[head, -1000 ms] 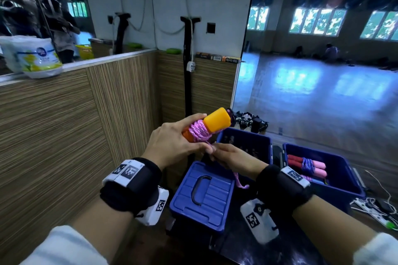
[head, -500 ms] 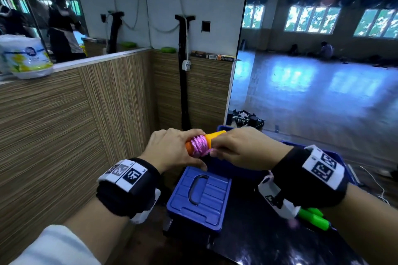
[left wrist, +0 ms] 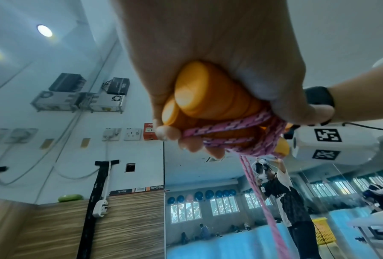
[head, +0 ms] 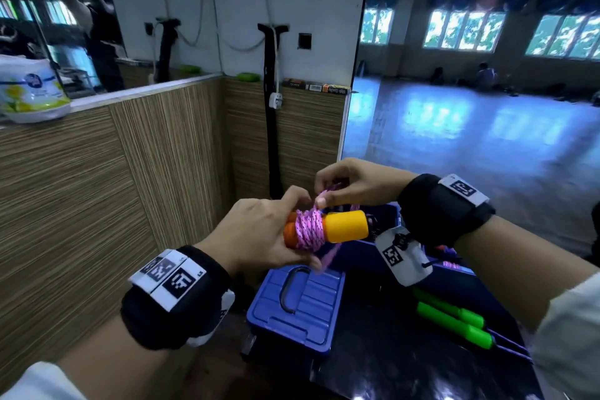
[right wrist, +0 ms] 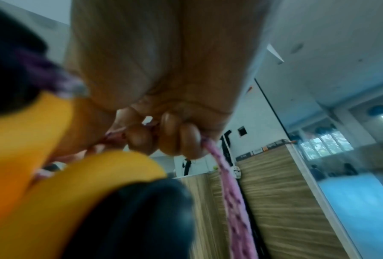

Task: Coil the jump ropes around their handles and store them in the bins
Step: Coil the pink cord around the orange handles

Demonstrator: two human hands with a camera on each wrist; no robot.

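Left hand (head: 259, 234) clenched round orange handles (head: 345, 226) wrapped in pink rope (head: 310, 227), right hand (head: 354, 183) pinching rope end just above, blue bin lid (head: 298, 308) below, green handles (head: 454, 320) on dark table (head: 389, 367)

right hand (head: 354, 185) lifted above handles (head: 344, 226); now pinching pink rope (head: 310, 228) loop overhead

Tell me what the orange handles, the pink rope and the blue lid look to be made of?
Orange handles: smooth matte plastic, judging by the even colour and moulded ridges.
Pink rope: braided fabric cord; a woven fleck pattern shows.
Blue lid: rigid moulded plastic, ribbed, slight sheen.
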